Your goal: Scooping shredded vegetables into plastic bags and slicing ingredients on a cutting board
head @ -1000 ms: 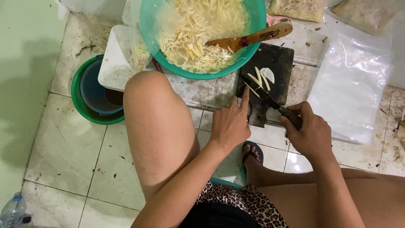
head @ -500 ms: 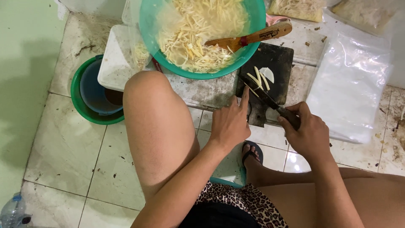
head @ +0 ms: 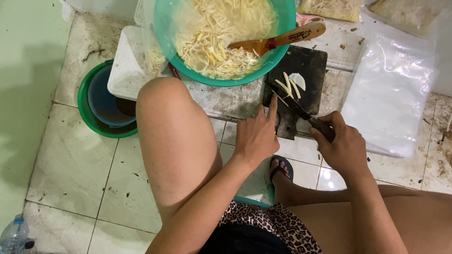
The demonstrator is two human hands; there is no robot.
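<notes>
Clearly the biggest thing is the green basin (head: pixel 165 37) of pale strips at the far side, a wooden-handled tool (head: pixel 282 38) resting in it. Just right of it lies the dark cutting board (head: pixel 308 63) carrying a few white strips (head: pixel 288 84). For clean cuts, short strokes with fingertips kept off the blade seem wise. The right hand (head: pixel 346 148) is clamped around the knife (head: pixel 296 107); the left hand (head: pixel 256 136) rests flat, fingers together, forefinger pointing to the strips.
</notes>
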